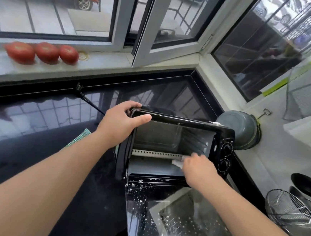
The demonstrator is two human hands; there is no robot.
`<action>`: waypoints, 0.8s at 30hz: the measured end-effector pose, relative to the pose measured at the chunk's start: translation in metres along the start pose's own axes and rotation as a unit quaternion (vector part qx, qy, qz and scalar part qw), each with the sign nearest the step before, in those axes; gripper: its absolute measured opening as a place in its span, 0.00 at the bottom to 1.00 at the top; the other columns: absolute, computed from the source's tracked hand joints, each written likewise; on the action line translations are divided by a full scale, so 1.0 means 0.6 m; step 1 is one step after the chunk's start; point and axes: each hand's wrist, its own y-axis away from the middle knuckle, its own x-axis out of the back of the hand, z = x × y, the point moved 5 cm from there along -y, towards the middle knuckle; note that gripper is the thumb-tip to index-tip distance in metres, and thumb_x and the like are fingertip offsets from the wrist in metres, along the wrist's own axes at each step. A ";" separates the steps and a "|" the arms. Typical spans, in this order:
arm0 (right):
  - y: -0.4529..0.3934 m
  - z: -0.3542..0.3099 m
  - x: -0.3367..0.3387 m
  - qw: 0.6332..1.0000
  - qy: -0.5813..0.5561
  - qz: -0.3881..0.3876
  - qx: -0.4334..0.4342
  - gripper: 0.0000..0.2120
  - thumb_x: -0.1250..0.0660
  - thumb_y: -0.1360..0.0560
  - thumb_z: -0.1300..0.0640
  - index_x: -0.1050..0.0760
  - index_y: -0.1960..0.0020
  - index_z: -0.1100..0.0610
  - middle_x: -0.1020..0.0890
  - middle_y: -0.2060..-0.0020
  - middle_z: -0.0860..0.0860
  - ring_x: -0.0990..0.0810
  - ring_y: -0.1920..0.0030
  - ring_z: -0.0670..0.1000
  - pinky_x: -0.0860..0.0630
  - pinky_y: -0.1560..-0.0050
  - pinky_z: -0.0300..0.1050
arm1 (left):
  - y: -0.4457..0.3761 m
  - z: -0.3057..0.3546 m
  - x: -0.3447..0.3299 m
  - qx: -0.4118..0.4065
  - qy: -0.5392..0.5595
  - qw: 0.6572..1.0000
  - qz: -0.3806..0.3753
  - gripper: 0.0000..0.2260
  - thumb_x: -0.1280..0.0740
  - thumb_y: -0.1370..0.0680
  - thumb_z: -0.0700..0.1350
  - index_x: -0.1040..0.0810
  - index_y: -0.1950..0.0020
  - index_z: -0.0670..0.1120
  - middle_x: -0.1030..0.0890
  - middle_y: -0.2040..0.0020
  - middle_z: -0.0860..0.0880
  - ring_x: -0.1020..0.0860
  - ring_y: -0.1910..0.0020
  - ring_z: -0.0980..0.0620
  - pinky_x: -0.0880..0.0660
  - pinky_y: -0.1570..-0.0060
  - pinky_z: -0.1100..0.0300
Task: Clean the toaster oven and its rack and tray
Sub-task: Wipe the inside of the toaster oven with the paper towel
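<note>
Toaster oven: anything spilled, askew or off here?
Yes. White droplets are spattered across the open door of the toaster oven, thickest near the hinge; they look like cleaning spray or foam. The oven also sits tipped, with the left hand gripping its top left corner while the right hand reaches inside.

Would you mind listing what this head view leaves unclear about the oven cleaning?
- What the right hand holds at the oven mouth: something pale shows, blurred and mostly behind the hand.
- The knobs' markings: too small to read.
- The left hand's fingers: hidden behind the oven's top corner.
- The door's near edge: cut off by the frame bottom.
- Rack and tray: not made out.
</note>
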 end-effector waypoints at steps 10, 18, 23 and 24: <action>-0.039 -0.015 0.033 0.969 0.069 -0.237 0.026 0.24 0.43 0.23 0.65 0.33 0.27 0.61 0.25 0.40 0.55 0.23 0.49 0.59 0.24 0.42 0.52 | 0.004 0.002 0.000 -0.006 -0.004 1.000 0.001 0.25 0.27 0.27 0.67 0.22 0.34 0.60 0.21 0.39 0.58 0.25 0.39 0.56 0.30 0.41 0.57; -0.055 -0.016 0.008 0.971 0.099 -0.217 0.003 0.22 0.42 0.22 0.62 0.31 0.28 0.57 0.32 0.27 0.54 0.26 0.34 0.61 0.27 0.49 0.53 | 0.007 0.005 0.001 -0.016 -0.007 1.000 -0.005 0.25 0.27 0.26 0.66 0.22 0.32 0.58 0.22 0.35 0.58 0.26 0.36 0.56 0.31 0.39 0.57; -0.053 -0.015 0.012 0.972 0.072 -0.225 0.001 0.22 0.44 0.21 0.64 0.33 0.28 0.63 0.35 0.26 0.58 0.28 0.44 0.58 0.28 0.45 0.52 | 0.009 0.008 0.002 -0.007 -0.006 1.000 0.000 0.26 0.27 0.27 0.66 0.22 0.32 0.59 0.22 0.35 0.58 0.27 0.36 0.57 0.33 0.40 0.58; -0.051 -0.016 0.015 0.973 0.062 -0.221 0.004 0.21 0.43 0.22 0.64 0.32 0.29 0.65 0.33 0.27 0.60 0.30 0.48 0.57 0.28 0.43 0.52 | 0.010 0.008 0.002 -0.005 -0.006 1.000 0.003 0.26 0.27 0.27 0.66 0.22 0.32 0.58 0.22 0.35 0.58 0.27 0.36 0.56 0.33 0.40 0.58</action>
